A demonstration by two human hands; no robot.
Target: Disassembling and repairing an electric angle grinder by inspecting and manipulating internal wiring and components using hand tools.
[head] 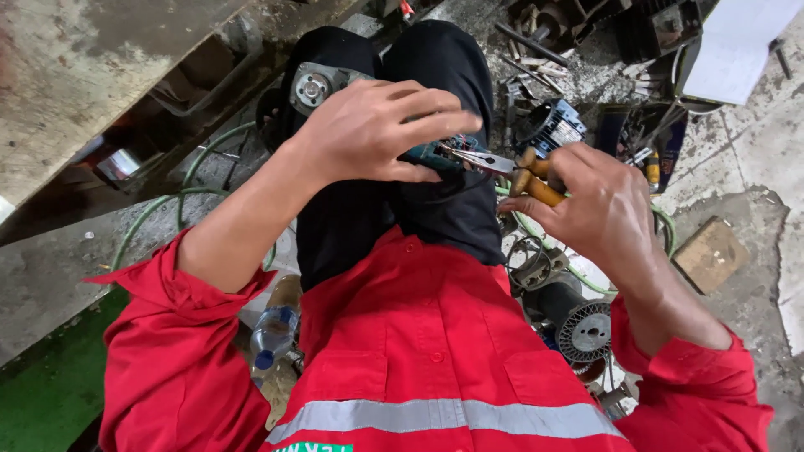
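**Two hands at work on an opened angle grinder**

Two hands meet over the person's lap, just above the middle of the frame. Left of centre, the left hand [368, 130] lies over the angle grinder [322, 84], fingers spread and loosely curled on its body, steadying it on the dark trousers; the round metal head shows at the upper left of the hand. Right of centre, the right hand [599, 205] is closed round the yellow-brown handles of the pliers [511, 167], whose tip reaches exposed wiring at the tool's rear end. The step appears to be gripping or pulling a wire. The next move calls for a firm left-hand hold and a small, careful tug. A motor rotor [582, 331] lies at lower right.
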